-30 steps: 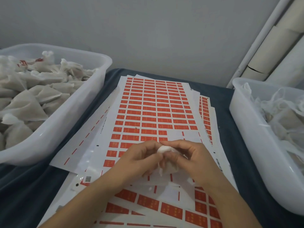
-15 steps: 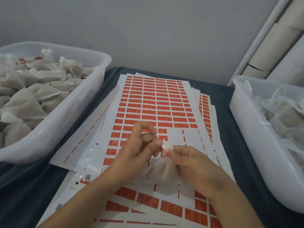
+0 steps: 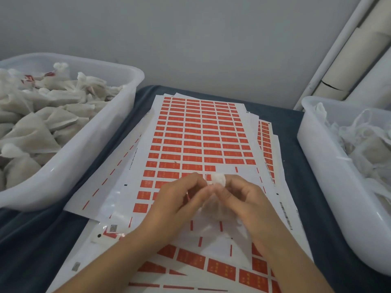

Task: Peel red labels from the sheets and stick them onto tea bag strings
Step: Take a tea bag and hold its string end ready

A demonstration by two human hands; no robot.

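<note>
Tea bag [image 3: 213, 210] pinched between both hands, left hand [image 3: 177, 205], right hand [image 3: 243, 199], over label sheets [image 3: 203, 134]

A dark blue cloth [image 3: 38, 246] covers the counter. A white plastic bin [image 3: 88, 149] stands at the left, another white bin [image 3: 330, 187] at the right. Behind rises a grey wall [image 3: 190, 39]; beige cardboard tubes [image 3: 351, 66] lean in the right corner.

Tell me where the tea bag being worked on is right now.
In the head view the tea bag sits low center, pinched between the left hand and right hand above the label sheets.
</note>
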